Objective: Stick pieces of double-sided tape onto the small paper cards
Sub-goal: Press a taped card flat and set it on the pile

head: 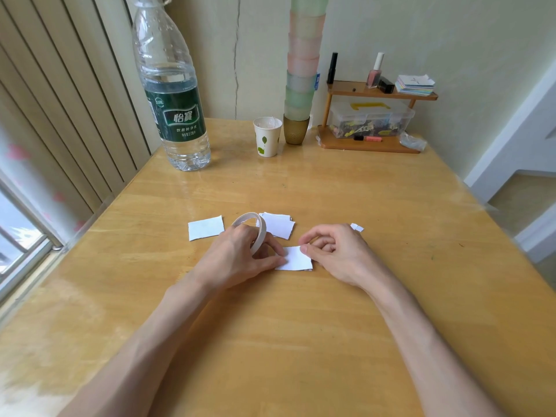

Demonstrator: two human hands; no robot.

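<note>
A small white paper card (296, 260) lies on the wooden table (301, 326) between my hands. My left hand (237, 257) grips a roll of double-sided tape (255, 227), its fingertips touching the card's left edge. My right hand (334, 251) has its fingers curled, thumb and forefinger pinching at the card's upper right edge. A small stack of white cards (278, 225) sits just behind the roll. One single card (206, 227) lies to the left. A tiny white scrap (357, 227) rests beyond my right hand.
A large water bottle (171, 94) stands at the back left. A paper cup (267, 136) and a tall stack of coloured cups (302, 70) stand at the back centre. A wooden shelf (370, 145) with a plastic box is at the back right.
</note>
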